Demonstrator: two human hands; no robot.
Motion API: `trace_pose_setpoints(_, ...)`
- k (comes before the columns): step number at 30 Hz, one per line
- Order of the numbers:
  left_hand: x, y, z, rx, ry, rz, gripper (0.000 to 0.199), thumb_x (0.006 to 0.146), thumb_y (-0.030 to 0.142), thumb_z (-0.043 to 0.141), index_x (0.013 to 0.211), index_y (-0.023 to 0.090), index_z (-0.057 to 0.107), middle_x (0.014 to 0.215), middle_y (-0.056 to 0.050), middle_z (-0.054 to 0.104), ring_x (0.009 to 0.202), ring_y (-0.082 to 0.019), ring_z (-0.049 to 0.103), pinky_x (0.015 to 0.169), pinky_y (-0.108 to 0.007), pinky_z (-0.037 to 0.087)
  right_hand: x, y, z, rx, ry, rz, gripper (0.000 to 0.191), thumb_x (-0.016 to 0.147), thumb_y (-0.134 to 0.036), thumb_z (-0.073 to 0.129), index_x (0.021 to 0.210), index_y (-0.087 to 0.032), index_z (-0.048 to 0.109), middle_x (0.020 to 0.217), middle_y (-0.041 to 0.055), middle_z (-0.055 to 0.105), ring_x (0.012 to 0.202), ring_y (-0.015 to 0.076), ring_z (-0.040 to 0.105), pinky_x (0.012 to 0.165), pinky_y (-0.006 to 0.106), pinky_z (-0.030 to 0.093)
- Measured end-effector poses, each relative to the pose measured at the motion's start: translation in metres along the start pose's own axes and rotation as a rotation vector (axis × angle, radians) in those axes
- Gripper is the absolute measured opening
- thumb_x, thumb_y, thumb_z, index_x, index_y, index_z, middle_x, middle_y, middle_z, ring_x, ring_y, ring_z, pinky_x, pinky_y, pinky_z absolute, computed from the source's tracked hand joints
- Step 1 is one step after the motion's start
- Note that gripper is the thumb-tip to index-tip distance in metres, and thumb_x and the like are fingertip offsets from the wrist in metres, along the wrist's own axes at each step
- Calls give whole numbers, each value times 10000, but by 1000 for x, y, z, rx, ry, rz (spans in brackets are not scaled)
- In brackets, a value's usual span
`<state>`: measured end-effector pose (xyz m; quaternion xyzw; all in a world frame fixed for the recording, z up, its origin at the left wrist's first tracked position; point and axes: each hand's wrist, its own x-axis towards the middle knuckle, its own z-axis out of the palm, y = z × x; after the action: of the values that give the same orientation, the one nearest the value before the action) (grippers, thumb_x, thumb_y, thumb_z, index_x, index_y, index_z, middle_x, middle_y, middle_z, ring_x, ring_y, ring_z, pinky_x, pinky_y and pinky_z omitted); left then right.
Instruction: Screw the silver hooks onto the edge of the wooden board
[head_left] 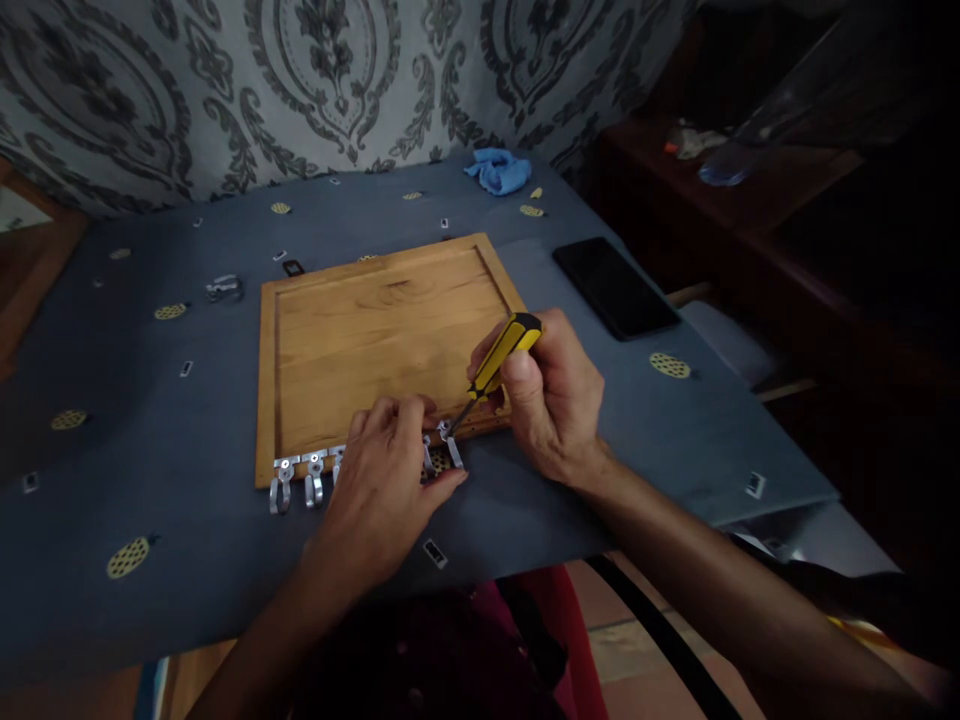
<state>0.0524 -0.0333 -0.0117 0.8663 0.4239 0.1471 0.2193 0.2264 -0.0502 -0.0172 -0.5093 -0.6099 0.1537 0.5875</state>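
A framed wooden board (375, 350) lies on the table, with several metal hooks (315, 478) along its near edge. My right hand (559, 400) is wrapped round a yellow and black screwdriver (504, 352), whose tip meets the rightmost hook (452, 447) at the near edge. Across the middle of the hook row rests my left hand (382, 470), its thumb against the lower end of that rightmost hook and its fingers on the board. It covers part of the row.
On the blue patterned table cover (180, 430), a loose metal hook (223, 288) sits left of the board. A black phone (615, 287) lies to the right, a crumpled blue cloth (499, 172) at the back. Behind hangs a patterned curtain (330, 80).
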Motion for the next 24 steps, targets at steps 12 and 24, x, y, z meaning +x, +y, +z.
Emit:
trace_pose_setpoints(12,2,-2,0,-14,0,17,444,745,180,809,1059,220,497,1032,-48,637,984,-280,589,856,-440,483,11,-13,-3,149,-136,108,238,937,-400,629,854,-215,504,747,-28,518,551,76,442,462,225,371)
trace_pose_setpoints(24,5,2,-6,-30,-65,-17,364,775,172,765,1025,227,504,1036,-49,616,1003,-289,553,870,-454,459,45,-24,-16,342,-544,106,189,991,-286,540,1138,-177,592,759,-64,560,550,40,597,524,169,466)
